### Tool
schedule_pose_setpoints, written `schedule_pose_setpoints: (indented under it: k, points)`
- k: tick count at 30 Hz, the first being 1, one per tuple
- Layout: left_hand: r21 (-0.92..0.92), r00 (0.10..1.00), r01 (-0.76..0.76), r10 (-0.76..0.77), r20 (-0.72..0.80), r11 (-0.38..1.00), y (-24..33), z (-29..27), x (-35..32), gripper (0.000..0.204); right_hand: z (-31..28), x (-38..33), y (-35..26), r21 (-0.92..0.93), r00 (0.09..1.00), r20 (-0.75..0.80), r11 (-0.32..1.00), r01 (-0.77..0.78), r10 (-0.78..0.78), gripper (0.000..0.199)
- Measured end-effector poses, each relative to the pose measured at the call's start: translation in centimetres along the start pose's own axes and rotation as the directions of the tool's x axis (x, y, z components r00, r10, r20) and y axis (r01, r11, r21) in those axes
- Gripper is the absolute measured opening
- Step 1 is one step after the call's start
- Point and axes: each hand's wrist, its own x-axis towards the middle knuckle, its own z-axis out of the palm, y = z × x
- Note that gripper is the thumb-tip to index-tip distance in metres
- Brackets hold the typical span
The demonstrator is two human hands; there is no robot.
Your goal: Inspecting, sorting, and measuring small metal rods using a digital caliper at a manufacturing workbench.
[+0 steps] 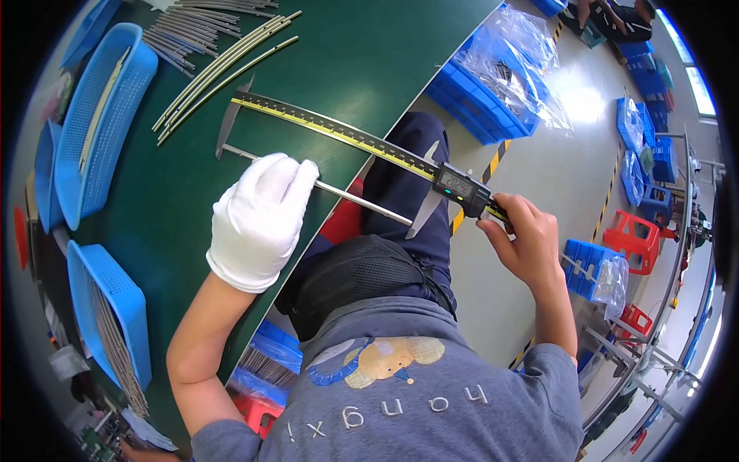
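My left hand [260, 215], in a white glove, is closed round a thin metal rod [362, 202] over the edge of the green table. My bare right hand [525, 237] grips the end of a long digital caliper [339, 132] near its display. The rod lies between the caliper's jaws: its left end is by the far jaw [226, 127], and its right end is by the sliding jaw [426, 208]. Whether both ends touch the jaws is hard to tell. The caliper slants down to the right, above my lap.
Several brass-coloured rods [223, 73] and a pile of grey rods [185, 35] lie on the green table [339, 61]. Blue baskets [115, 115] line its left side; one nearer basket [115, 308] holds rods. Blue crates [485, 104] and a red stool [633, 240] stand on the floor; a person sits far right.
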Motion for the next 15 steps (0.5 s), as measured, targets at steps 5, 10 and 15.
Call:
schedule_pose_setpoints:
  k: [5, 10, 15]
  points:
    - [0.007, 1.000, 0.003, -0.003, -0.001, 1.000, 0.1, 0.0, 0.1, 0.032, 0.4, 0.0, 0.2, -0.056, 0.999, -0.034, 0.998, -0.006, 0.004, 0.031]
    - [-0.045, 1.000, 0.012, -0.012, -0.003, 0.999, 0.1, -0.4, 0.4, 0.031, 1.0, -0.3, 0.6, -0.112, 0.999, -0.045, 0.994, 0.005, -0.010, 0.036]
    - [-0.127, 0.998, -0.057, 0.059, 0.009, 0.990, 0.3, -0.5, 1.0, 0.030, 0.9, 0.0, 0.6, -0.098, 0.998, -0.062, 0.995, 0.009, -0.015, 0.035]
